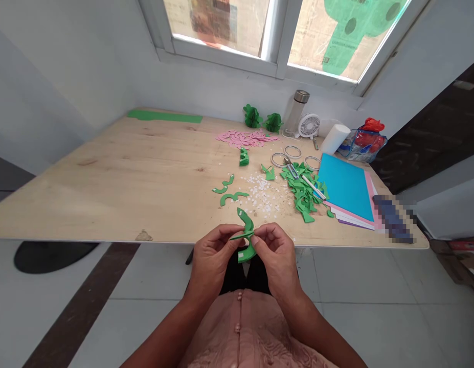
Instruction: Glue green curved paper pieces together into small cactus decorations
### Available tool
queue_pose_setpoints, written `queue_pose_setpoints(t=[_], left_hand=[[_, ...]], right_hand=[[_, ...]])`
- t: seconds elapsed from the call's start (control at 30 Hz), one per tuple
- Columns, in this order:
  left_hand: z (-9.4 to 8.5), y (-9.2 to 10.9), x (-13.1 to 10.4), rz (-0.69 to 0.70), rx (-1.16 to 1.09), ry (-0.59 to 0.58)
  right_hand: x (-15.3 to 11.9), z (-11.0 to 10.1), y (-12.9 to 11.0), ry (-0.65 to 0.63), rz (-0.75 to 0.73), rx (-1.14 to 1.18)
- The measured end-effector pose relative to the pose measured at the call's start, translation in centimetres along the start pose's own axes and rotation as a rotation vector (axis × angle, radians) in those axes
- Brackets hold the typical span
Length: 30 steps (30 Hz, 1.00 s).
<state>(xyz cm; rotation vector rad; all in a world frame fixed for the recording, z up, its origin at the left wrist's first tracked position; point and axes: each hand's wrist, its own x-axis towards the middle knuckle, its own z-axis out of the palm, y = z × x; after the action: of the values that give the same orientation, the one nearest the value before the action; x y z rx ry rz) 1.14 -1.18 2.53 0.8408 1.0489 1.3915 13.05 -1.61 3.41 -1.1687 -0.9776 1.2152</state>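
Just above the table's front edge, my left hand (216, 253) and my right hand (275, 253) pinch a curved green paper piece (246, 217) between them. White patches show near its upper and lower ends. The fingers hide part of its middle. Two wavy green paper strips (233, 197) lie on the table ahead of my hands. Beyond them stands a small folded stack of green paper (243, 157). Small white paper bits (262, 193) are scattered to the right of the strips.
Green paper scraps (303, 191) lie at right, with snips (291, 167) and a white stick (313, 187) on them. Coloured sheets (346, 184) are beside them. Pink cutouts (244, 138), green paper balls (252, 116), a bottle (296, 112) and a fan (309, 125) stand farther back.
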Motion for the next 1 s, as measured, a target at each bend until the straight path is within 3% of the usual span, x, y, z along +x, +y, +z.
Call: queue_pose_setpoints(t=[0.33, 0.57, 0.8, 1.0], left_hand=[[0.53, -0.02, 0.17, -0.063, -0.091, 0.014], [0.34, 0.32, 0.07, -0.101, -0.115, -0.055], [0.69, 0.7, 0.28, -0.125, -0.125, -0.021], [0.82, 0.65, 0.3, -0.115, -0.089, 0.021]], right_hand=[[-0.12, -0.09, 0.01, -0.017, -0.051, -0.045], [0.03, -0.29, -0.07, -0.011, -0.06, -0.074], [-0.13, -0.27, -0.29, -0.026, -0.075, -0.125], [-0.08, -0.49, -0.73, -0.026, -0.17, -0.311]])
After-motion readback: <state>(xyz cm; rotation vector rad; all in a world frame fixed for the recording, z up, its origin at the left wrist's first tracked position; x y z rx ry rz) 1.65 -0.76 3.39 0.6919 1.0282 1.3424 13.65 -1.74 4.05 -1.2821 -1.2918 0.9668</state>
